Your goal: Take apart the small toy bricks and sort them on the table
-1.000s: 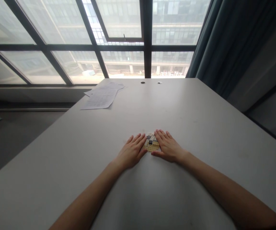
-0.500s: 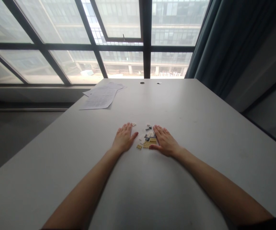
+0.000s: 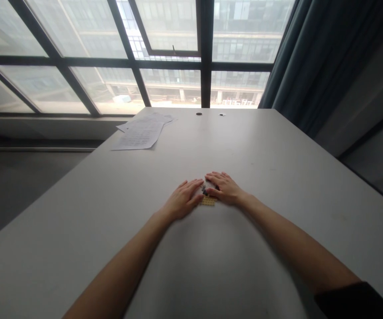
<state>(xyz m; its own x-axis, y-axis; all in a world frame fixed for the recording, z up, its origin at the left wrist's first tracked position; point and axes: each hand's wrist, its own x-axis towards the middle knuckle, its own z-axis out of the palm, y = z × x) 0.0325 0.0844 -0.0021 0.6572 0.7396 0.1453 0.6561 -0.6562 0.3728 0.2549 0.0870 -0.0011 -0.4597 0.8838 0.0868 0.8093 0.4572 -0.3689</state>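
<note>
A small heap of toy building bricks lies between my two hands on the white table (image 3: 244,150). At its near side a tan studded plate (image 3: 208,201) shows. Dark and grey pieces (image 3: 204,189) peek out behind it. My left hand (image 3: 185,198) rests from the left side of the heap, fingers stretched out and palm down. On the right side my right hand (image 3: 224,188) lies over part of the heap, its fingers extended and its thumb beside the dark pieces. Most of the bricks are hidden under and between the hands.
Printed paper sheets (image 3: 141,133) lie at the table's far left. Two round cable holes, one dark (image 3: 199,114) and one pale (image 3: 222,114), sit near the far edge. Beyond are windows, with a blue-grey curtain (image 3: 287,66) at the right.
My left hand has moved right, to the heap, and my right hand slightly inward over it. The bricks that lay spread out are now gathered closer and mostly covered.
</note>
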